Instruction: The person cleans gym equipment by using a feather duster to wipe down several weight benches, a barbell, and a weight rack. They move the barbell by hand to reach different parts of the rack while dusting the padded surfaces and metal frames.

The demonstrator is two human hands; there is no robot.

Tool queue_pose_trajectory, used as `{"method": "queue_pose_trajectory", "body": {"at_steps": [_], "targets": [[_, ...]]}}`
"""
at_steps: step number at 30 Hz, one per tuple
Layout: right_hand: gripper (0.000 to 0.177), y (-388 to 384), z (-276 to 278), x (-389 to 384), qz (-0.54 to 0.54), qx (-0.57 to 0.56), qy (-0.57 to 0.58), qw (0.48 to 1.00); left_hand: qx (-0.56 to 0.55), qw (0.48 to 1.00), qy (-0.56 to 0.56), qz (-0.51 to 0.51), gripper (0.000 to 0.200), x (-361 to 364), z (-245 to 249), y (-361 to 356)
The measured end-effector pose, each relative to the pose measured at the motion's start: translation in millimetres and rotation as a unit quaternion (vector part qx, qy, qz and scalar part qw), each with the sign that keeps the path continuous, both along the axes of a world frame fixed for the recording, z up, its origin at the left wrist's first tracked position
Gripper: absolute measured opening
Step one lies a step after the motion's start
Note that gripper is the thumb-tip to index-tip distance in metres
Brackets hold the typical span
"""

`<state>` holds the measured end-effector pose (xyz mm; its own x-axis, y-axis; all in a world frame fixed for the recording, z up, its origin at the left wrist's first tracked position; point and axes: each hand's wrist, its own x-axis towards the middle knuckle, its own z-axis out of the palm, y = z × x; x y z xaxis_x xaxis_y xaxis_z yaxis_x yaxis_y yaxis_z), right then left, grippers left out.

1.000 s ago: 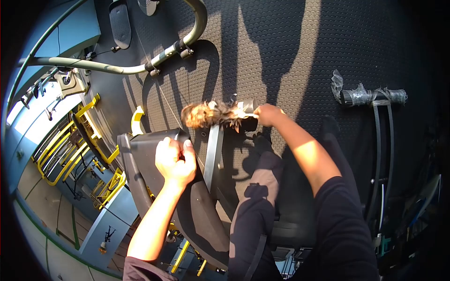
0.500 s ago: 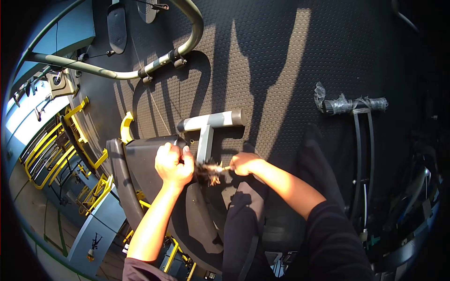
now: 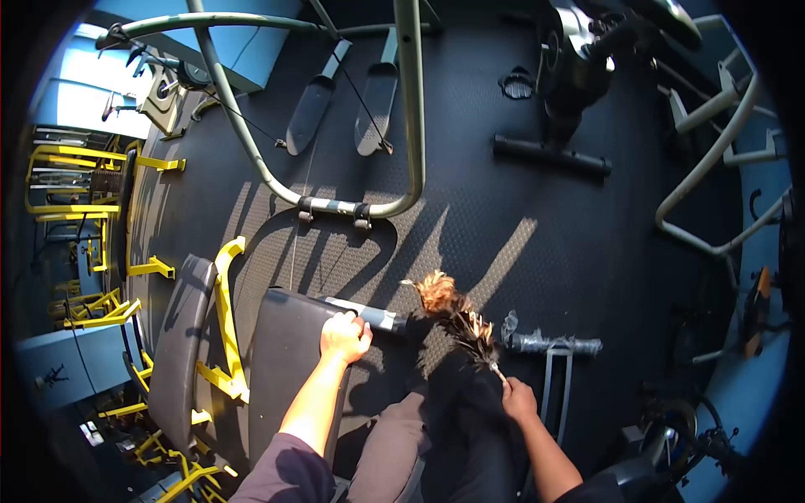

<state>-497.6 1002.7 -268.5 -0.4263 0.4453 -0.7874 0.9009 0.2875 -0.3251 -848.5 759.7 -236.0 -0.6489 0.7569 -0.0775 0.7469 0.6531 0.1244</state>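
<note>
In my right hand (image 3: 520, 400) is the thin handle of a feather duster (image 3: 471, 334), its fingers wrapped round it. The duster has black and brown feathers and points up and to the left, over the dark floor. My left hand (image 3: 342, 337) lies at the far right edge of a black padded bench (image 3: 289, 356), with fingers curled over the edge; their tips are partly hidden. Just beyond that hand, the bench's grey and white foot bar (image 3: 369, 314) shows near the floor.
A pale tubular machine frame (image 3: 334, 206) with two black foot pedals (image 3: 377, 109) stands ahead. Yellow-framed equipment (image 3: 225, 310) is on the left. At right, a bar wrapped in clear plastic (image 3: 553, 344) lies low; an exercise bike (image 3: 562, 126) stands farther back on the textured floor (image 3: 470, 180).
My view has lifted and shows more of the room. The right hand has moved right and the duster, blurred near the bench before, now extends clear of it. My left hand stays at the bench.
</note>
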Motion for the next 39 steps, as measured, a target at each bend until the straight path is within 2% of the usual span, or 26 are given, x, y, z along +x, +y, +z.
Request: {"method": "queue_pose_trajectory", "body": {"at_steps": [4, 9, 11, 13, 14, 15, 17, 19, 21, 22, 23, 25, 26, 27, 29, 31, 33, 35, 36, 37, 39], "targets": [[0.03, 38, 32, 14, -0.044, 0.053, -0.014, 0.998, -0.02, 0.999, -0.022, 0.017, 0.022, -2, 7, -2], [0.037, 60, 86, -15, -0.058, 0.069, -0.02, 0.996, -0.039, 0.993, -0.103, 0.05, 0.027, -4, 8, -5], [0.038, 63, 108, -34, -0.043, 0.082, -0.015, 0.996, -0.106, 0.982, -0.141, 0.061, 0.029, -10, 15, -2], [0.037, 71, 134, -58, -0.026, 0.067, 0.014, 0.997, -0.116, 0.97, -0.18, 0.114, 0.033, -12, 27, 7], [0.04, 78, 154, -74, 0.033, 0.056, 0.014, 0.998, -0.077, 0.968, -0.178, 0.156, 0.033, -5, 33, 11], [0.041, 85, 168, -89, 0.034, 0.035, 0.023, 0.999, -0.039, 0.964, -0.171, 0.198, 0.033, -3, 41, 15], [0.047, 106, 185, -113, 0.059, -0.03, 0.089, 0.994, 0.095, 0.854, -0.32, 0.4, 0.032, 2, 62, 24], [0.047, 118, 220, -158, 0.175, 0.044, 0.108, 0.978, 0.148, 0.783, -0.409, 0.445, 0.026, 20, 8, 15], [0.046, 129, 255, -204, 0.234, 0.052, 0.103, 0.965, 0.15, 0.789, -0.453, 0.387, 0.024, 23, 19, 3], [0.045, 129, 283, -231, 0.256, 0.054, 0.078, 0.962, 0.219, 0.76, -0.427, 0.437, 0.021, 30, 42, -1], [0.045, 127, 309, -257, 0.281, 0.056, 0.051, 0.957, 0.229, 0.751, -0.417, 0.458, 0.021, 27, 60, -9], [0.043, 135, 309, -290, 0.315, 0.068, 0.062, 0.945, 0.186, 0.768, -0.432, 0.434, 0.019, 20, 86, -31], [0.04, 140, 303, -303, 0.32, 0.086, 0.065, 0.941, 0.225, 0.783, -0.372, 0.446, 0.019, 22, 91, -42], [0.038, 150, 293, -317, 0.323, 0.107, 0.069, 0.938, 0.179, 0.759, -0.407, 0.476, 0.021, 13, 104, -55], [0.033, 172, 256, -348, 0.367, 0.094, 0.072, 0.923, 0.234, 0.692, -0.386, 0.564, 0.023, 5, 120, -77], [0.033, 167, 251, -394, 0.409, 0.08, 0.083, 0.905, 0.202, 0.673, -0.336, 0.627, 0.026, -1, 129, -102], [0.033, 155, 245, -447, 0.441, 0.062, 0.106, 0.889, 0.223, 0.612, -0.299, 0.697, 0.032, -8, 147, -122], [0.034, 143, 244, -496, 0.469, 0.045, 0.125, 0.873, 0.288, 0.57, -0.251, 0.728, 0.035, -4, 130, -140], [0.034, 137, 247, -523, 0.483, 0.038, 0.135, 0.864, 0.277, 0.521, -0.234, 0.772, 0.037, -6, 127, -141], [0.035, 129, 248, -551, 0.497, 0.031, 0.145, 0.855, 0.244, 0.518, -0.188, 0.799, 0.037, -11, 122, -146], [0.036, 112, 245, -611, 0.523, 0.019, 0.165, 0.836, 0.357, 0.404, -0.173, 0.824, 0.037, -12, 139, -132]]}}
